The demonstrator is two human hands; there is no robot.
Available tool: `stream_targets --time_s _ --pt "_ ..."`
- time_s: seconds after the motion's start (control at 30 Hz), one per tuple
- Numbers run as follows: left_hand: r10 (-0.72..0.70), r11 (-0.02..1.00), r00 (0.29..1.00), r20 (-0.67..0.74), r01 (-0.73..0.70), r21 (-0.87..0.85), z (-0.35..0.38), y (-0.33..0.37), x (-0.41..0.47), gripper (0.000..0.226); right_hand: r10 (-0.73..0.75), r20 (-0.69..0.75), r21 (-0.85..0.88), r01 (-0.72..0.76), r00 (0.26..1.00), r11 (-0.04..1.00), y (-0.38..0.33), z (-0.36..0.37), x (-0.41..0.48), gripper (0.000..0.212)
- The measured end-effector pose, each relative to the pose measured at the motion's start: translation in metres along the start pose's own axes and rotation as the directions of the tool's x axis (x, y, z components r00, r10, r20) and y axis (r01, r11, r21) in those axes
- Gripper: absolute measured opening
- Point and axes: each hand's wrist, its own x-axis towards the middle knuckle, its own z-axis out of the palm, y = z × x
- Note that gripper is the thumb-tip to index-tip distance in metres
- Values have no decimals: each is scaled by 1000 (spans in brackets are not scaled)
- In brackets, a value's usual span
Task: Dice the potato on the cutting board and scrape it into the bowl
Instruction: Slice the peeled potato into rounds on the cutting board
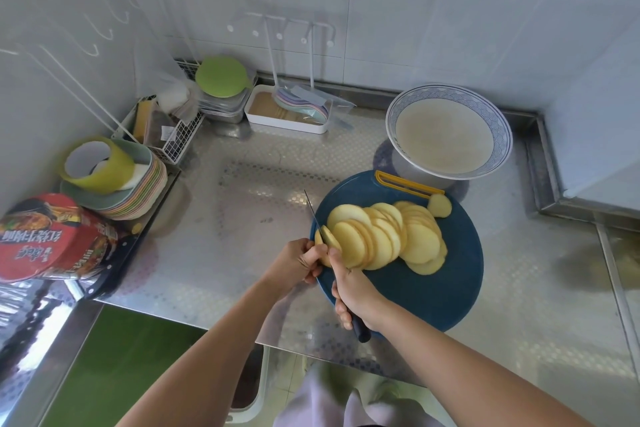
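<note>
Cutting board (415, 291): round, dark blue, on the steel counter (242, 225) toward its front edge, right of centre. The near rim of the board overhung the counter's front edge slightly. A yellow handle piece (405, 182) sat at the board's far rim.

Potato (384, 236): already cut into round slices, not yet diced. The slices lay overlapped in a fan across the board's left and middle. One slice (439, 205) lay apart at the far rim, just beside the yellow piece. An uncut end piece (329, 241) remained at the board's left rim.

Left hand (298, 263): fingers curled and pinched onto the end piece, steadying it at the left rim.

Right hand (355, 291): fingers wrapped tight round the dark handle of the knife (316, 220). One finger reached forward toward the blade. The blade stood against the end piece, tip pointing away toward the counter's back edge.

Bowl (485, 104): white with a blue patterned rim, toward the back right corner of the counter, just beyond the board's far rim. No potato was seen in it.

Other items: stack of pastel plates (138, 198) with a yellow-green ring (104, 173) on top at the left edge; red instant-noodle cups (45, 239) at the front left corner; wire rack (173, 139), green lid (221, 76) and white tray (284, 121) along the back edge.
</note>
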Motion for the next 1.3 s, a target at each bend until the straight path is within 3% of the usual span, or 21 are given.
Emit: stream_targets --time_s 0.17,0.33,0.53,0.7,0.87,1.0,1.2,1.3 --pt "-14 1000 1000 8 14 4 0 1 -2 32 -5 -21 -15 5 1000 1000 0 1 -1 69" --pt "-38 998 995 -93 43 51 4 9 -3 22 -57 -33 -59 55 998 997 -4 0 4 67" --pt "18 1000 981 -191 -16 11 1 17 6 41 -48 -45 -69 45 998 997 -7 -4 7 72" --pt "-18 999 973 -229 6 -52 2 18 8 42 -34 -42 -26 33 999 999 -3 -7 5 72" --pt "13 1000 999 -29 -13 22 -1 -1 -10 32 -15 -52 14 16 999 1000 -1 -12 3 71" --pt "55 996 998 20 -57 69 1 -13 -16 29 11 -54 42 -9 998 999 -2 -12 4 71" --pt "23 998 982 -188 -33 -50 17 -6 -14 27 32 48 106 -36 998 994 -3 -16 -8 70" --pt "4 998 974 -228 -20 -66 20 -1 -9 31 9 77 98 -17 997 995 -2 -24 -18 71"
